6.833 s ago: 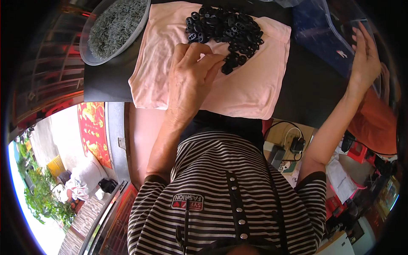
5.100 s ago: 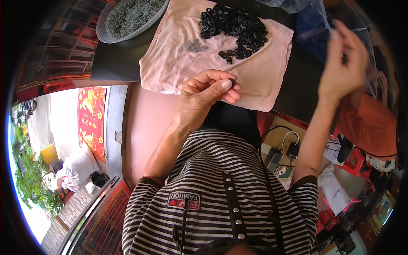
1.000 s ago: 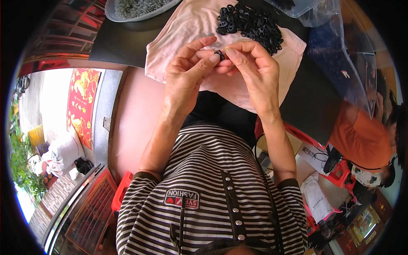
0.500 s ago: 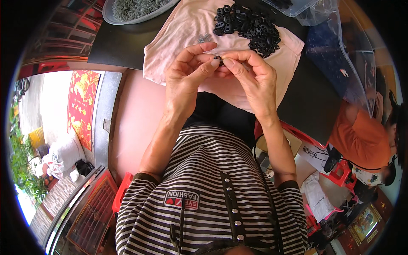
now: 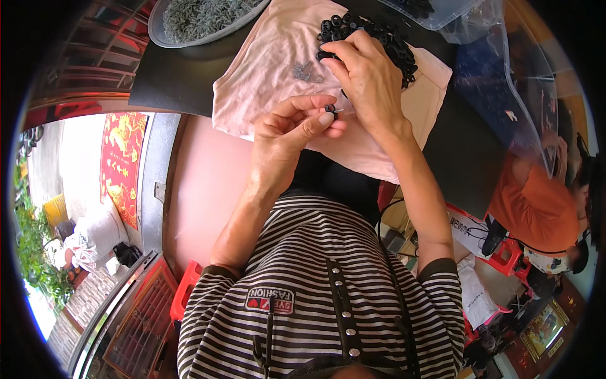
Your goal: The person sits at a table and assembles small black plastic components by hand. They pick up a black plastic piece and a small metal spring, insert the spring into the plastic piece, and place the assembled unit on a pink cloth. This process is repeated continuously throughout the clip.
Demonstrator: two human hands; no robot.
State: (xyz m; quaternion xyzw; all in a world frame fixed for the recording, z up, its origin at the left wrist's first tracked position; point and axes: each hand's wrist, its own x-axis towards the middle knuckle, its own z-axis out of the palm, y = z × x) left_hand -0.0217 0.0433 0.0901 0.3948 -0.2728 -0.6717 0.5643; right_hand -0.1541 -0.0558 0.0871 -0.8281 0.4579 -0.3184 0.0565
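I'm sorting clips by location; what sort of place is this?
Probably a home or small shop with a work table: black parts lie piled on a pink cloth near a bowl of grey pieces, and a red banner shows to the left.

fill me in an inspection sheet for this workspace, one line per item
Surface: dark table with a pink cloth spread on it.
Work items: heap of black pieces and a small pile of grey pins on the cloth; round clear tub of similar pins, top left.
Clutter: clear plastic sheeting, right side.
Hands: left hand pinches a black piece with a thin pin sticking out; right hand at the heap, thumb and forefinger apart, contact unclear.
Cables: dark cable below the table edge.
Surroundings: person in orange at right; red-and-gold banner at left.
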